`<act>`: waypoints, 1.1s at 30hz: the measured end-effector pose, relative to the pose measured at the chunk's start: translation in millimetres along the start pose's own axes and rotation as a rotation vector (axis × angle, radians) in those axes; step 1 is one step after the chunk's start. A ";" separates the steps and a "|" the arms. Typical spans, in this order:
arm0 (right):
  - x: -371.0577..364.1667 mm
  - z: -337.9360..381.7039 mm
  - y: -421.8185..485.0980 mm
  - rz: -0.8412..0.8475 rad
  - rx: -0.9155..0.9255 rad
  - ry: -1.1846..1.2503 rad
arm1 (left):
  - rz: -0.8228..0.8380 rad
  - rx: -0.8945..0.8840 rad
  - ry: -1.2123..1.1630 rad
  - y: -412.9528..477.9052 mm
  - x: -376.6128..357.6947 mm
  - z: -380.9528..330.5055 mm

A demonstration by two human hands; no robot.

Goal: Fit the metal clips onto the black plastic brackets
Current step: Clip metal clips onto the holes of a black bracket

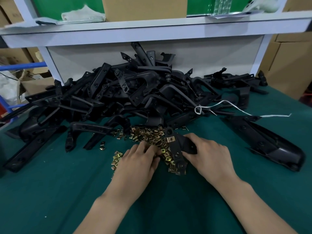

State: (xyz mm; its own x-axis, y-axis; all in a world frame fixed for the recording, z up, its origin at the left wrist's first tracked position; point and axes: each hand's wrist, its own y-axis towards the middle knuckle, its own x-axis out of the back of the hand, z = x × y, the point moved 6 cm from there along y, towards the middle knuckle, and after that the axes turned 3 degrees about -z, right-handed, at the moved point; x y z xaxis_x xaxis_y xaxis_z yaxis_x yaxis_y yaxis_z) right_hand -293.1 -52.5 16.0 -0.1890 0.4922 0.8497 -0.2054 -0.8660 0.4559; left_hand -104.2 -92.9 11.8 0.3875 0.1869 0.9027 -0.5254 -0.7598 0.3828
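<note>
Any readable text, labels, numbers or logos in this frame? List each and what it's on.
None legible.
Brown cardboard box at the far left: faint dark marks, too blurred to read.
Large brown cardboard carton on the white shelf: visible face blank.
Black plastic bracket held by the right hand, brass-coloured metal clip fitted on it: no marking visible.

Bare left hand (140, 159) and bare right hand (209, 157), forearms (243, 198) bare too as far up as the view reaches.
</note>
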 end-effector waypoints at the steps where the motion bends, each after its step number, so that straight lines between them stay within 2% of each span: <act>1: -0.3 -0.4 0.1 0.007 -0.002 0.004 | -0.007 0.000 -0.004 0.2 1.2 -0.1; 19: -0.8 -1.0 -0.8 0.013 -0.005 0.030 | -0.133 0.057 -0.029 0.5 14.4 1.7; 28: -0.2 -0.4 -1.5 0.002 0.011 0.049 | -0.309 0.089 -0.085 -0.6 24.6 6.1; 33: 0.1 -0.1 -1.1 -0.008 0.019 0.047 | -0.289 0.141 -0.142 -2.4 21.1 8.7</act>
State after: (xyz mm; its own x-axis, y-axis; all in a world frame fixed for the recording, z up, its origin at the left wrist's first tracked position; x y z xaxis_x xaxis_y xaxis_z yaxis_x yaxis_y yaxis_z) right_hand -293.0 -51.4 15.5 -0.2324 0.5027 0.8327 -0.1894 -0.8631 0.4682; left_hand -88.2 -92.6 28.3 0.6116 0.3257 0.7211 -0.2726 -0.7688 0.5784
